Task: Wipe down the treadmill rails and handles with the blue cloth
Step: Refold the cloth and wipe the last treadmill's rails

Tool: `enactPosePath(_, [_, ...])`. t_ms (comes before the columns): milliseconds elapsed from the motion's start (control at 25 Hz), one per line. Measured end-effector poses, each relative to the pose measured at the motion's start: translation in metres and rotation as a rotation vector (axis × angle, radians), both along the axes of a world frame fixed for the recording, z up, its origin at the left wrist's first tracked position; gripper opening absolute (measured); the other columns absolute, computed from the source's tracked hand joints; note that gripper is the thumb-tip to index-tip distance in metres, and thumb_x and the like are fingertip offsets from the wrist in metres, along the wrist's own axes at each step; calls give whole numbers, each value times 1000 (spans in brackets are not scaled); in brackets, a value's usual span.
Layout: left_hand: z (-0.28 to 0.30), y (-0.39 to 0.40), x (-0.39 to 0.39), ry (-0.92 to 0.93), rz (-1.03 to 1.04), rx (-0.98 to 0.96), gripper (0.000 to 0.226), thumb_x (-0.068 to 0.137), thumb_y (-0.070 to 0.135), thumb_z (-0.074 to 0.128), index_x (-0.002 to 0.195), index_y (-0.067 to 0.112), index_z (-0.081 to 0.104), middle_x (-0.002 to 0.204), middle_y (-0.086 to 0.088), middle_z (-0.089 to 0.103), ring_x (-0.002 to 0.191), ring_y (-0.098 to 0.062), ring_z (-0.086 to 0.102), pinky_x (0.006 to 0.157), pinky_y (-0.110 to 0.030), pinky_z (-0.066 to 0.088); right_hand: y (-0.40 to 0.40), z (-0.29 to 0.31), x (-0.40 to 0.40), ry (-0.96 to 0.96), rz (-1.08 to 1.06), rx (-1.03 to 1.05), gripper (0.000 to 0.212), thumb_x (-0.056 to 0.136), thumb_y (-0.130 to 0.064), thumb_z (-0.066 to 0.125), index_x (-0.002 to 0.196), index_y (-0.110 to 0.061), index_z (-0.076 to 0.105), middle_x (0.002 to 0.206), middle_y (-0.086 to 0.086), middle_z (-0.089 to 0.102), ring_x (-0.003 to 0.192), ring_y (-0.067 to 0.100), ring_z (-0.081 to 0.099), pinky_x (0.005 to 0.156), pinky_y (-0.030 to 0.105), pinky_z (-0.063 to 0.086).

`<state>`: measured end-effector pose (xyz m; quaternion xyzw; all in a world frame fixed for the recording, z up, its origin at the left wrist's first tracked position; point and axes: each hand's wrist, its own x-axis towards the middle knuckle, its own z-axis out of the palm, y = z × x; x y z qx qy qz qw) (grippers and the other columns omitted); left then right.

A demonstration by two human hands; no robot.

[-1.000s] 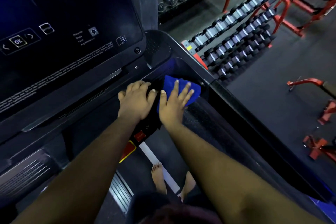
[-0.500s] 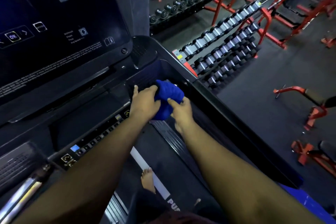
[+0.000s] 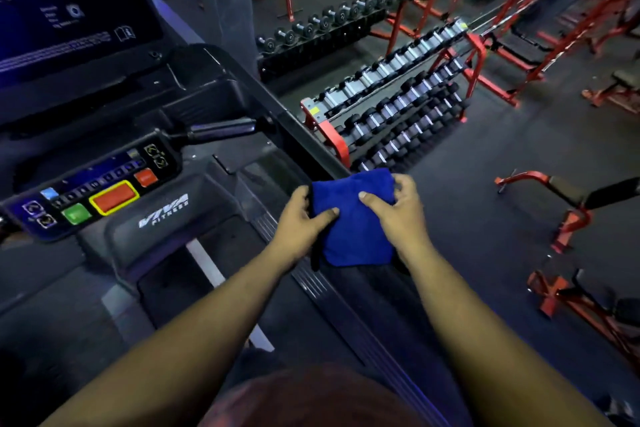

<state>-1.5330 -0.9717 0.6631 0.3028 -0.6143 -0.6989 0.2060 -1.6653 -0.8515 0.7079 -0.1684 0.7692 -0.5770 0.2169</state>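
Note:
The blue cloth (image 3: 351, 218) lies draped over the treadmill's right side rail (image 3: 291, 130), a black bar running from the console down toward me. My left hand (image 3: 304, 215) grips the cloth's left edge, thumb on top and fingers curled under. My right hand (image 3: 398, 208) pinches its right edge, fingers bent over the far corner. The rail under the cloth is hidden. A short black handle (image 3: 221, 126) sticks out near the console, apart from both hands.
The control panel (image 3: 93, 191) with red, green and orange buttons sits at the left, below the dark screen (image 3: 69, 10). A red dumbbell rack (image 3: 391, 104) stands right beside the rail. Red benches (image 3: 568, 218) stand on the floor to the right.
Both hands carried the cloth from the console's right corner back along the right rail toward me. The bunched cloth is now spread flat between the hands.

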Motion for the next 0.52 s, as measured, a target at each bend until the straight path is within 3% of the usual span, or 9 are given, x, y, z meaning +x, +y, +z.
enactPosePath(80, [1,44,-25,29,-37,-1,46,85,4,75,124,3,51,115,-6,66,105,-15,65,87,-27,55,44,13,-28,139,-15,158,48,82,-19,79,120,-17,50,106,-6,64,96,6,65,78,26,51])
enactPosePath(200, [-16,78,-47,-124,-161,-64,58,84,9,76,131,5,44,118,-10,62,100,-21,64,88,-33,55,75,1,-48,614,17,582,64,88,-33,70,143,-19,39,140,9,48,128,31,47,102,50,42])
enactPosePath(320, [-34,83,-45,-310,-242,-186,72,84,9,75,143,5,34,133,-18,53,112,-24,60,99,-40,51,95,-49,-25,745,434,869,82,93,-66,44,158,-31,8,166,9,12,150,33,16,116,61,21])
enactPosePath(400, [-36,73,-37,-397,-274,-298,74,87,13,72,149,7,32,144,-18,46,128,-25,52,109,-38,43,111,-84,-19,801,597,1001,87,90,-74,35,157,-37,-7,168,5,-4,153,33,5,115,63,21])
enactPosePath(520, [-35,47,-26,-532,-334,-575,74,90,25,69,152,8,31,150,-16,40,139,-28,39,115,-32,32,81,-88,-47,867,619,960,80,96,-64,37,156,-38,-9,167,6,2,146,36,25,99,55,44])
